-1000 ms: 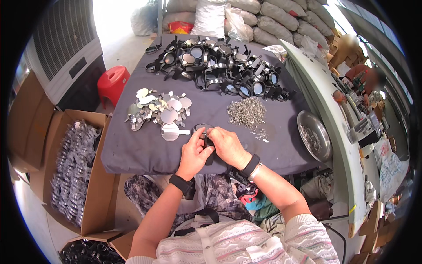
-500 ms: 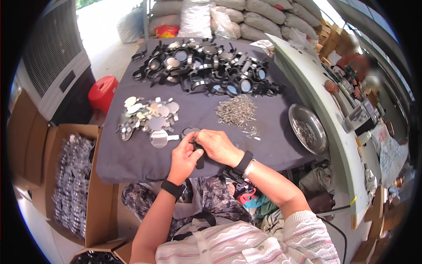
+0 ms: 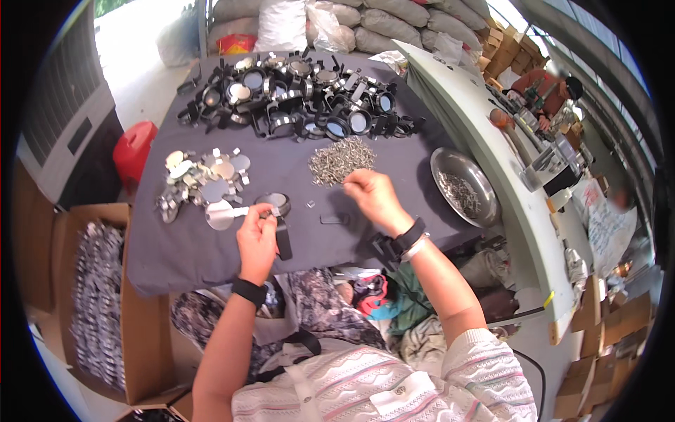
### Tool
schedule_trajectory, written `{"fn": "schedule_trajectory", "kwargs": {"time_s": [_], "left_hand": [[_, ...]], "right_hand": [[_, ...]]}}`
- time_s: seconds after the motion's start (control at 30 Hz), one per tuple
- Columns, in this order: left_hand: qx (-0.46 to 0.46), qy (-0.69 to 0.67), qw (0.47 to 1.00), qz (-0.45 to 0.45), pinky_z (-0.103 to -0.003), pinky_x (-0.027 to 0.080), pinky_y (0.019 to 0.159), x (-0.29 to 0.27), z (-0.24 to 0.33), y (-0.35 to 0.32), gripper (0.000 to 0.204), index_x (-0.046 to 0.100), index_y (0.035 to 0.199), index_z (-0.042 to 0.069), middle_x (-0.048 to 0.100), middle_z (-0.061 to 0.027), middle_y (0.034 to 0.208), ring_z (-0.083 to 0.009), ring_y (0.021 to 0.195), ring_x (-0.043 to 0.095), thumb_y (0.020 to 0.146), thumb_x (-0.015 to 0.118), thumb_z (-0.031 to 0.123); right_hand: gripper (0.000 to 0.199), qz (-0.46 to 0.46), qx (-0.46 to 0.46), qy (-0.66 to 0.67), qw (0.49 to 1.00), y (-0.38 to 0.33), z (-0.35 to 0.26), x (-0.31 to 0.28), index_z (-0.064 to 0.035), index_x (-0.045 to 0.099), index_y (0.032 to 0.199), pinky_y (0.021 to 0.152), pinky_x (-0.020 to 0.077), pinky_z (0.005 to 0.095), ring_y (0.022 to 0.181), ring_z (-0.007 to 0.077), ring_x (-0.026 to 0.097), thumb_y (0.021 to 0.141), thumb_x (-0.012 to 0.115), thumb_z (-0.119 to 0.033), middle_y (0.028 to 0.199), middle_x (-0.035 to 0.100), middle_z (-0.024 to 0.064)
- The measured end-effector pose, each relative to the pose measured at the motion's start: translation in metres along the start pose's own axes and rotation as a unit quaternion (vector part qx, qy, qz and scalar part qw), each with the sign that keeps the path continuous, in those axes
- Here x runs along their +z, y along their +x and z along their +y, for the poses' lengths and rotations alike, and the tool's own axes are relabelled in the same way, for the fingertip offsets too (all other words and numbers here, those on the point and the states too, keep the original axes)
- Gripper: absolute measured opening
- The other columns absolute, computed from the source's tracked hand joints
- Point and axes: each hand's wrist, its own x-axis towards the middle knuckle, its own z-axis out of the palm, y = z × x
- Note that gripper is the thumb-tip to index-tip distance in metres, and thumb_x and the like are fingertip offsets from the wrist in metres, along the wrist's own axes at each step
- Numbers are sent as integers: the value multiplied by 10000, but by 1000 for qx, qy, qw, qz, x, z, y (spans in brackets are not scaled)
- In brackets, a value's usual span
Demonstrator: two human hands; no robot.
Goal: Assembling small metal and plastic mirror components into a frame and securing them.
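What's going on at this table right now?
A person's left hand holds a black round-headed piece at the dark-covered table. The right hand is at the near edge of a pile of small metal parts; whether it pinches one is unclear. Metal discs lie heaped to the left, with more black pieces at the back.

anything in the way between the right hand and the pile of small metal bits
Nothing visible: the fingertips of the right hand are at the near edge of the pile of small metal bits. The dark strip lies nearer the person, outside that gap.
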Motion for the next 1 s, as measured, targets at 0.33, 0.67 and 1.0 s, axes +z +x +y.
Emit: {"fn": "schedule_trajectory", "kwargs": {"time_s": [0.33,0.67,1.0], "left_hand": [[6,10,1000,6,-214,338,362,-1,1,-1,136,568,1027,31,458,38,541,-26,413,402,908,510,63],[0,5,1000,8,-190,293,338,2,2,-2,162,557,1055,39,461,41,559,-25,372,394,921,474,79],[13,9,1000,-4,-218,354,375,-2,5,-3,131,564,1022,19,480,33,557,-21,428,429,906,519,63]], "right_hand": [[116,-78,-10,-89,993,-24,15,-11,-22,649,890,695,482,385,763,326,610,806,619,-95,804,607,145],[66,-166,-142,-166,961,18,0,64,-27,590,805,673,484,438,756,382,597,784,604,-88,804,576,183],[112,-124,-147,-51,980,10,-26,56,-3,553,909,622,492,372,689,316,594,804,593,-1,798,570,151]]}}
